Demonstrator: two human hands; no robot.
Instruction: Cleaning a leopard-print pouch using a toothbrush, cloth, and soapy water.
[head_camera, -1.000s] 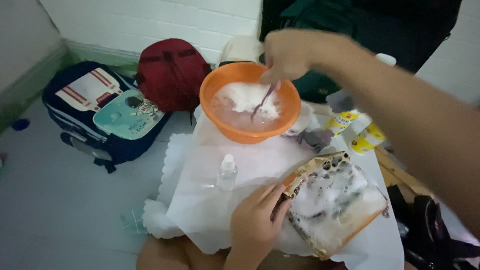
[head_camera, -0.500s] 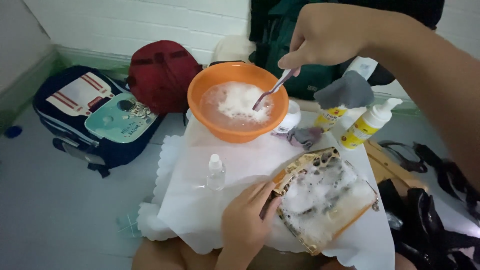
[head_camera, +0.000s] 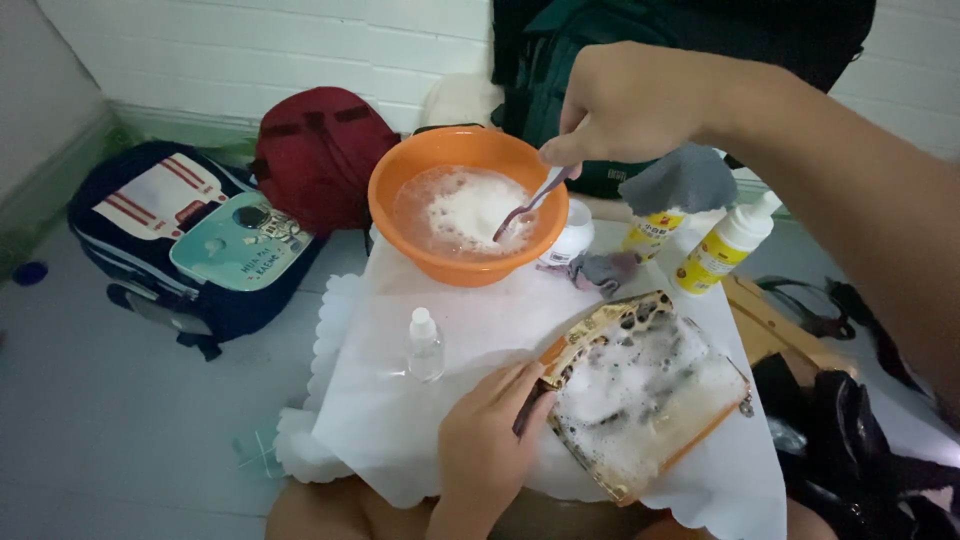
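My right hand (head_camera: 630, 105) hovers over an orange bowl (head_camera: 400, 170) of foamy white water and grips a thin brush (head_camera: 530, 205) whose tip dips into the foam. My left hand (head_camera: 485, 445) presses down the left edge of a flat patterned pouch (head_camera: 640, 395) smeared with suds. The pouch lies on a white sheet (head_camera: 380, 400) spread over my lap. A small clear dropper bottle (head_camera: 424, 345) stands on the sheet just above my left hand.
A blue backpack (head_camera: 190, 240) and a red bag (head_camera: 320, 150) lie on the floor at left. Two yellow-labelled white bottles (head_camera: 720, 250), a grey cloth (head_camera: 680, 178) and a small white jar (head_camera: 572, 235) sit right of the bowl. Dark bags (head_camera: 850, 440) lie at right.
The view has shifted slightly. My right hand keeps working the brush in the bowl's foam. My left hand stays on the pouch.
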